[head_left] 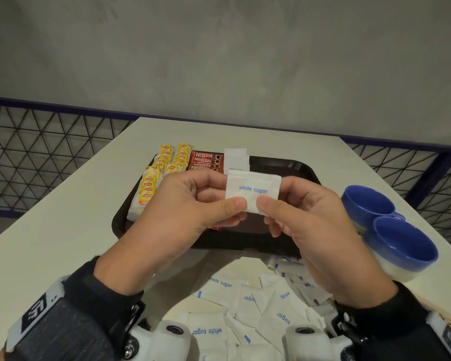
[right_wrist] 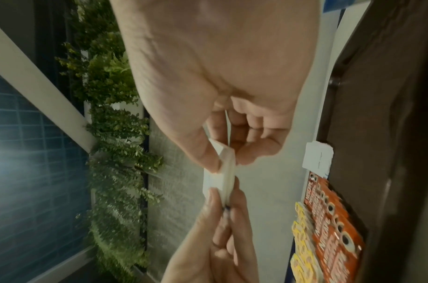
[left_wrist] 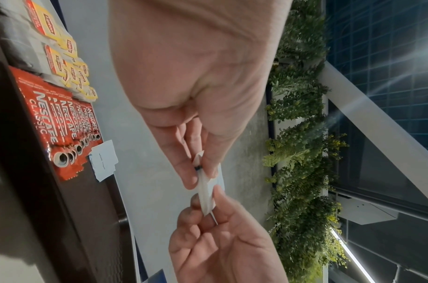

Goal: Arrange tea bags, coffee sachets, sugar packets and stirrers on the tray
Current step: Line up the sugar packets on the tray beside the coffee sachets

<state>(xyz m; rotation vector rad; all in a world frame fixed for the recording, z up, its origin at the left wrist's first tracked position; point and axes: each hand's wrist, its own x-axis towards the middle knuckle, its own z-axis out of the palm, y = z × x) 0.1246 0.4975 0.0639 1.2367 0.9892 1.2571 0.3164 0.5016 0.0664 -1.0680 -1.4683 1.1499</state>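
Fingers (head_left: 235, 204) and thumb of the left hand (head_left: 190, 204) pinch one end of a small stack of white sugar packets (head_left: 253, 190), and the right hand (head_left: 305, 217) pinches the other end the same way, holding the stack above the dark tray (head_left: 292, 168) with the "white sugar" print facing the person. On the tray behind the hands, yellow tea bags (head_left: 164, 165) lie in overlapping rows at the left, red coffee sachets (head_left: 206, 160) just beside them, and a few more sugar packets (head_left: 236, 156) at the far edge next to the sachets. The hands hide the middle of the tray from the head view. Near the person, on the white tabletop (head_left: 63, 217), a loose heap of sugar packets (head_left: 258, 308) spreads between the wrists. Two blue cups (head_left: 391, 230) stand at the right of the tabletop, close behind the right hand. A wire mesh fence (head_left: 37, 152) runs past the tabletop's far side. The left wrist view shows the stack (left_wrist: 206, 191) edge-on, several packets thick, which the head view does not; it and the right wrist view also show a wall of green plants (left_wrist: 302, 153) that the head view misses
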